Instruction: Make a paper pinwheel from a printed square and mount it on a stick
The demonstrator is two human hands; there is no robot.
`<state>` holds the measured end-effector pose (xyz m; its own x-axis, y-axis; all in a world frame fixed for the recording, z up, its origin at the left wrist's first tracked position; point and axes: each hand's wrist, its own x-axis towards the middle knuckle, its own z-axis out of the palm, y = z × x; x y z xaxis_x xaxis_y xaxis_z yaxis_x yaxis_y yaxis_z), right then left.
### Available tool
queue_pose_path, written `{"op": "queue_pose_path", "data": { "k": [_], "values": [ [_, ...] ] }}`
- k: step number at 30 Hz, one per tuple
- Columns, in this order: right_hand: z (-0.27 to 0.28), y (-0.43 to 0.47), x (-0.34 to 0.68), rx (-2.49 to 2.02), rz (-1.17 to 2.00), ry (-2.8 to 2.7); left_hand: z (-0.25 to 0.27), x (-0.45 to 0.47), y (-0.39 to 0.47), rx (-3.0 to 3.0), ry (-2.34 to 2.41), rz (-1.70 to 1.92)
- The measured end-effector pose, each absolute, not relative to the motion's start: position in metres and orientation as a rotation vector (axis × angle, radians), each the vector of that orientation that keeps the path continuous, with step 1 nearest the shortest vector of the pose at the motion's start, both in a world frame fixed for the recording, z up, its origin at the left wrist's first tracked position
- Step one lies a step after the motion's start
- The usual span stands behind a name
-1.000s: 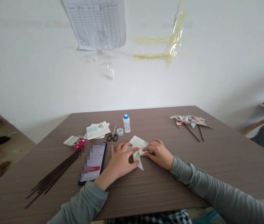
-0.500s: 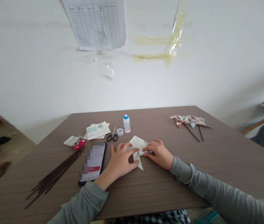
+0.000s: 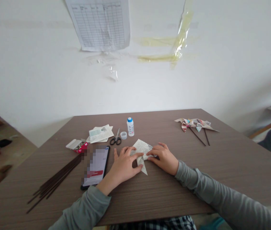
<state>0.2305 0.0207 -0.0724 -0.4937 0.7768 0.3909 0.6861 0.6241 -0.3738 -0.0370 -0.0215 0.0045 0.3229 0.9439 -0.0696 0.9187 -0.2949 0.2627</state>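
Observation:
A paper pinwheel (image 3: pixel 139 145) of printed sheet, its blades partly folded in, lies on the table between my hands. My left hand (image 3: pixel 124 164) holds it down from the left, index finger on the middle and thumb by the lower blade. From the right, my right hand (image 3: pixel 165 158) pinches a folded blade near the centre. Fingers cover part of the paper. Behind it stand a white bottle with a blue cap (image 3: pixel 130 127) and a small clear cap (image 3: pixel 123 135). Black-handled scissors (image 3: pixel 115 139) lie beside them.
Left of my hands are a phone (image 3: pixel 96 169), a bundle of dark sticks (image 3: pixel 56 175), an opened small box (image 3: pixel 78 145) and stacked printed papers (image 3: pixel 100 134). Two finished pinwheels (image 3: pixel 194 124) on sticks lie at the right back. A wall (image 3: pixel 135 89) borders the table's far edge.
The view has shifted very slightly. Both hands and the paper pinwheel stay in nearly the same place.

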Motion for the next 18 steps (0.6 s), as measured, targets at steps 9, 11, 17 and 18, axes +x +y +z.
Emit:
{"op": "queue_pose_path", "data": {
  "k": [9, 11, 17, 18],
  "values": [
    [-0.066, 0.017, 0.228, -1.170, 0.270, -2.298, 0.012, -0.035, -0.025, 2.346, 1.699, 0.067],
    [-0.063, 0.015, 0.227, -1.166, 0.258, -2.305, 0.011, -0.035, -0.025, 2.346, 1.701, 0.090],
    [-0.065, 0.016, 0.227, -1.174, 0.231, -2.317, 0.005, -0.035, -0.024, 2.323, 1.692, 0.113],
    [-0.065, 0.016, 0.228, -1.171, 0.234, -2.317, 0.004, -0.035, -0.023, 2.321, 1.689, 0.115]
  ]
}}
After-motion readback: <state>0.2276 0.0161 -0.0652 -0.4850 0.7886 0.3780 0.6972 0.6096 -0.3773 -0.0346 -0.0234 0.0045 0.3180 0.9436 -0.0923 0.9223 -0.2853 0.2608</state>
